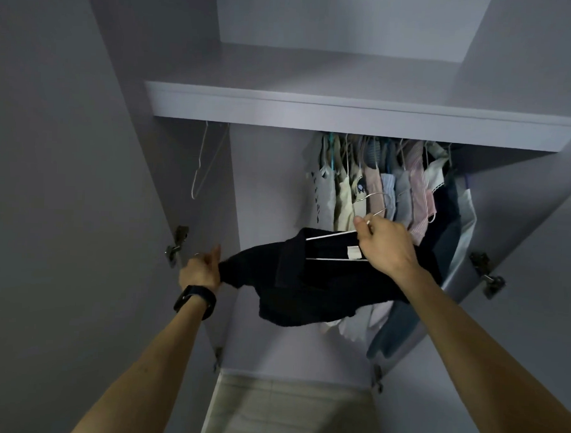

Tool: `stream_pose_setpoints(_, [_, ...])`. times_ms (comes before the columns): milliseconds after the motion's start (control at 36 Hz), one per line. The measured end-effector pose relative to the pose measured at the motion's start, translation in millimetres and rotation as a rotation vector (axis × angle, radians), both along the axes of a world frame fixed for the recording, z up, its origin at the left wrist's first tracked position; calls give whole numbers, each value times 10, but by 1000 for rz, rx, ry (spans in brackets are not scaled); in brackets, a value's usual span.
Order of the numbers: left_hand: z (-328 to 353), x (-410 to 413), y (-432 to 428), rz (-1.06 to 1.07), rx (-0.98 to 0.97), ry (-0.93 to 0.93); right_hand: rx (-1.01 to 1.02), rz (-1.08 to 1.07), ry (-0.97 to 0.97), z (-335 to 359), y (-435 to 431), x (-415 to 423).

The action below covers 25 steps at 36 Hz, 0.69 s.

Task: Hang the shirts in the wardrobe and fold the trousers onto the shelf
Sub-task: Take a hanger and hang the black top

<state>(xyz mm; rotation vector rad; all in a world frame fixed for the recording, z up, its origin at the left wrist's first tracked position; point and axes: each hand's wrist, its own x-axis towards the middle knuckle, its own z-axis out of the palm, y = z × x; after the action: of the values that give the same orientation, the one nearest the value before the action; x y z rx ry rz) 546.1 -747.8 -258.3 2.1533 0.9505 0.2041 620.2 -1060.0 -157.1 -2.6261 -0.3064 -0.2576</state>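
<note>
Gripping the neck of a wire hanger (330,234) just under its hook, the right hand (386,245) has its fingers curled round the metal, thumb up on the near side. The hook stands free above the knuckles and catches on nothing. A dark navy shirt (323,290) is on that hanger, collar open with a pale label showing inside it, and the cloth sags below the wire in a loose bunch.

The left hand (200,271) pinches the far left end of the shirt, a bunched sleeve or shoulder, and holds it out sideways so the garment stretches between the 2 hands. A black watch (195,300) sits on the left wrist.

The shirt hangs in the air in front of the open wardrobe (269,183), below the front edge of the shelf (347,114) and level with the lower halves of the hung clothes (393,188). Those clothes crowd the right end of the compartment under the shelf: pale grey, cream, pink, light blue and striped shirts side by side, with darker pieces at the far right. Their hanger hooks run up behind the shelf's front edge, so whatever carries them is hidden.

At the left end of the same compartment 1 bare wire hanger (201,167) dangles by itself. Metal hinges (176,244) show on the inner edges of both open doors. Pale floor tiles (292,413) show at the bottom edge of the view.
</note>
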Motion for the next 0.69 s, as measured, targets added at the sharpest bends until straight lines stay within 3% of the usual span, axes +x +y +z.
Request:
stream_pose_setpoints(56, [29,14,-38,-23,-23,-22,-9,4,-3,-38,38,16])
stream_pose_setpoints(167, [373,85,-289,-122,-56,-243,-57,10,0,-144,135,27])
stream_pose_setpoints(250, [611,193,-479,-417,61,-368,-68,21,-2,-166,232,6])
stream_pose_setpoints(333, [794,304,-712,-742,308,-312,-25,17,29,-182,320,21])
stream_pose_setpoints(417, [896,390,-998,-951,427,-221,56,8,65,-177,399,34])
stream_pose_setpoints(583, [902,535,-1054,-892,315,-267,442,124,153,-151,205,-3])
stream_pose_setpoints(694, [875,522,-838,-903,327,-286,313,180,245,-245,-93,12])
